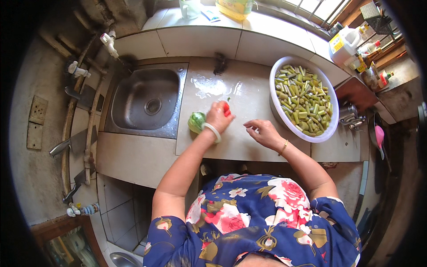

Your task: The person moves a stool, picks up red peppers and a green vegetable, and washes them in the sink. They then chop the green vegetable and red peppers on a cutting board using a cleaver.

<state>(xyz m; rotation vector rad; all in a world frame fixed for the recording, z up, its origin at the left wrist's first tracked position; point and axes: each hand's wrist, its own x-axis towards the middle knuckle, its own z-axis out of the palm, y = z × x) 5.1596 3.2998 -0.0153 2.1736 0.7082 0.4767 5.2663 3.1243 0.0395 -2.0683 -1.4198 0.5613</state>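
My left hand [218, 116], with a pale bangle at its wrist, has its fingers curled round a small red thing [227, 109] over the counter. What the red thing is cannot be made out. Just left of that wrist lies a round green vegetable [196, 122], partly hidden by the hand. My right hand [263, 130] holds nothing visible, its fingers bent and apart above the counter [243, 147]. To its right stands a large pale basin [321, 137] full of cut green stalk pieces [303, 100].
At the left is a steel sink [146, 100] below a white tap [109, 45]. Water and a dark clump [220, 63] lie at the counter's back. An oil bottle [235, 7] and a mug [190, 8] stand on the tiled ledge. Knives [73, 143] hang along the left wall.
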